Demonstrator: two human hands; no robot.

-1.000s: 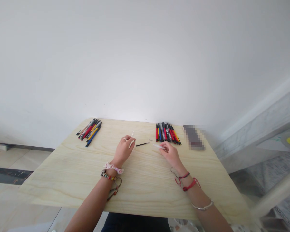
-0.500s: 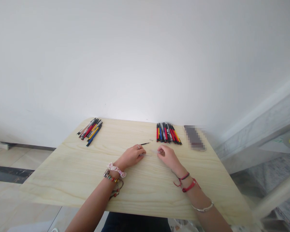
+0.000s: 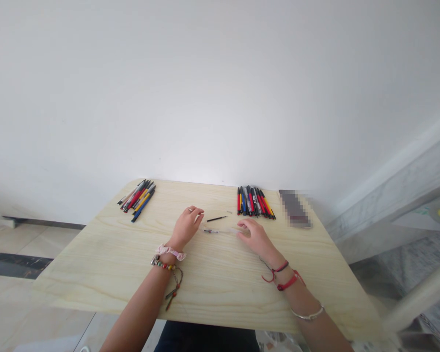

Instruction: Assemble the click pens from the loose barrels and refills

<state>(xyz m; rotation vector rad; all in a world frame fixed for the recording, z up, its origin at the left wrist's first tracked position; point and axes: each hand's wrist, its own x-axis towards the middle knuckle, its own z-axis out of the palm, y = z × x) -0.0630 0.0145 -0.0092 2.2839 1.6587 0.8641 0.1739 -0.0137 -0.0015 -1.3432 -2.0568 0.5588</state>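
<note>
Perhaps the light parts are your biggest risk. Your left hand looks released, fingers loosely bent above the table. Your right hand is at the clear piece; I cannot tell if it grips this. The clear tube with dark end lies between your hands, so a sideways finger could make it roll. Just beyond it, the thin black rod could be pushed also. The tiny piece, near the right bunch of pens, could be lost by a sleeve-like brush of the wrist.
</note>
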